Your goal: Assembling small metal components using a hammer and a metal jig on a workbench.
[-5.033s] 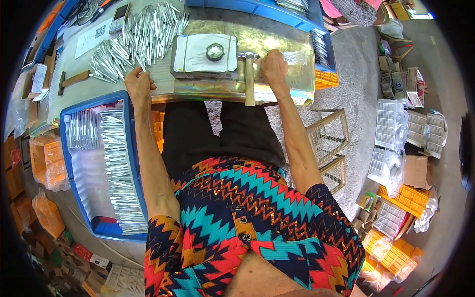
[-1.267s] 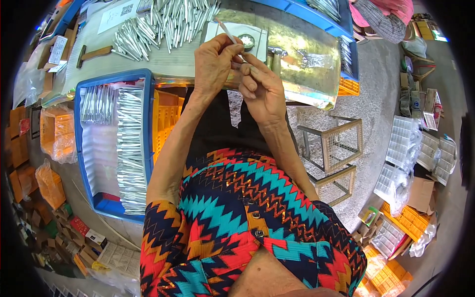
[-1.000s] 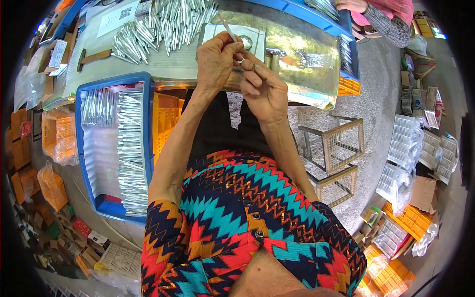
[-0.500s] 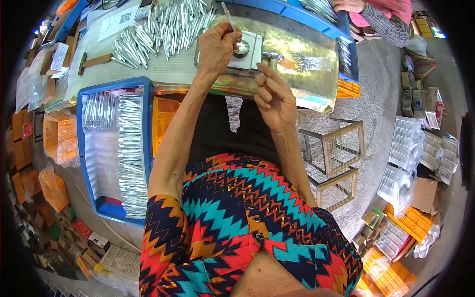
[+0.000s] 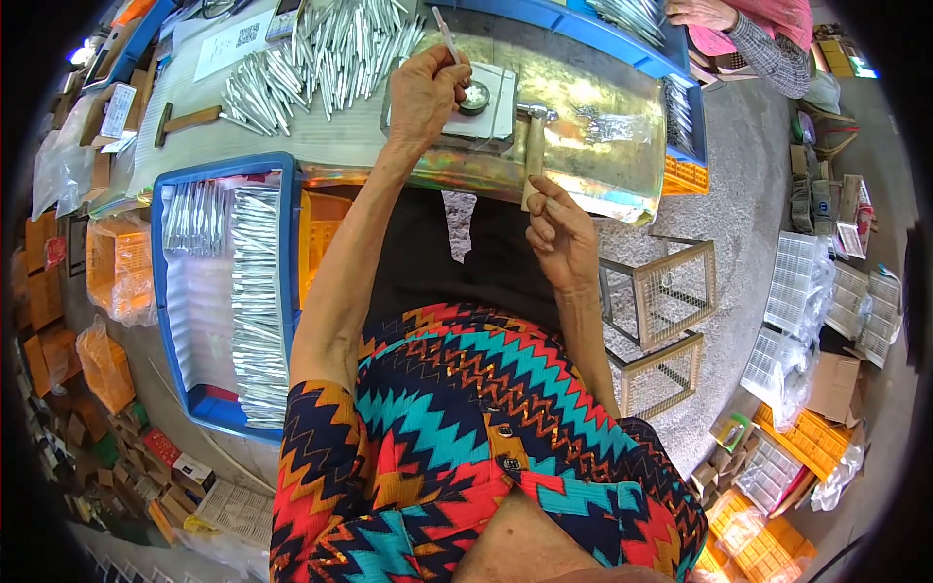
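Left hand (image 5: 420,100): fingers pinched on thin rod (image 5: 443,32), which points to 11 o'clock. Small dish (image 5: 476,96) at its 3 o'clock. Right hand (image 5: 567,238): fingertips at hammer (image 5: 535,151)'s 6 o'clock end; grip unclear, cannot tell.

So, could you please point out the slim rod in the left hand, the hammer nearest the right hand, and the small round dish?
Slim rod (image 5: 443,33): head view, exposed shaft.
Hammer (image 5: 535,151): head view, pale handle.
Small round dish (image 5: 475,110): head view, near wall.
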`<state>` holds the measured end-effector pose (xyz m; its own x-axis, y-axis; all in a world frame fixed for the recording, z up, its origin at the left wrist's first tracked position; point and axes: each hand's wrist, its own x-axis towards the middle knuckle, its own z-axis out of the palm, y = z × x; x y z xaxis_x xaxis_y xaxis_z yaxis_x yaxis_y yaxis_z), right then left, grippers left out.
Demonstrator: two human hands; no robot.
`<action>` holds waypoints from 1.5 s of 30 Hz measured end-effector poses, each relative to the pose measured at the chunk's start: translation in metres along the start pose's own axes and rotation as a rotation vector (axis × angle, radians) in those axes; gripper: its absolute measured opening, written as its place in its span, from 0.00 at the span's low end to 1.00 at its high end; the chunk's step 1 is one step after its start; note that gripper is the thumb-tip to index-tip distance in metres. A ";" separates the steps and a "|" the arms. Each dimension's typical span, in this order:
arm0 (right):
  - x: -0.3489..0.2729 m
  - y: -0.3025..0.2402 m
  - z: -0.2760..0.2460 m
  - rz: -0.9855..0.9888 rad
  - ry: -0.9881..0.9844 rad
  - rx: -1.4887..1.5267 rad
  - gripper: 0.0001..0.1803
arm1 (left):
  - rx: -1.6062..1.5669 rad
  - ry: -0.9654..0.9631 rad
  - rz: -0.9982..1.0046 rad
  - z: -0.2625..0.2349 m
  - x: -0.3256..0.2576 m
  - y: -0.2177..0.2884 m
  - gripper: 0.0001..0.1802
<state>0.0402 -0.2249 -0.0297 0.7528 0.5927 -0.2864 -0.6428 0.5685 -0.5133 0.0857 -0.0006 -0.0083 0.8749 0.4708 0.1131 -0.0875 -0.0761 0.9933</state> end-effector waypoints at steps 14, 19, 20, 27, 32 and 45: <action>0.034 0.019 -0.029 -0.486 0.477 -1.727 0.16 | 0.113 -0.034 0.063 0.000 -0.003 -0.003 0.04; 0.044 0.016 -0.024 -0.421 0.414 -1.411 0.14 | 0.231 -0.087 0.144 -0.004 -0.003 -0.003 0.03; 0.047 0.014 -0.020 -0.335 0.373 -1.186 0.12 | 0.267 -0.080 0.206 -0.005 -0.001 -0.006 0.04; 0.047 -0.022 -0.009 0.089 0.306 -0.484 0.03 | 0.321 -0.083 0.341 -0.004 -0.001 -0.008 0.03; 0.037 -0.036 0.033 -0.139 0.340 -0.818 0.12 | 0.297 -0.065 0.380 -0.005 -0.002 -0.010 0.05; 0.025 -0.086 0.121 -0.930 -0.114 -1.868 0.10 | 0.389 -0.067 0.502 -0.005 -0.003 -0.008 0.07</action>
<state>0.0971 -0.1900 0.1047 0.6370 0.6027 0.4806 0.7665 -0.4292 -0.4777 0.0819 0.0028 -0.0165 0.8013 0.2401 0.5479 -0.3259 -0.5928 0.7365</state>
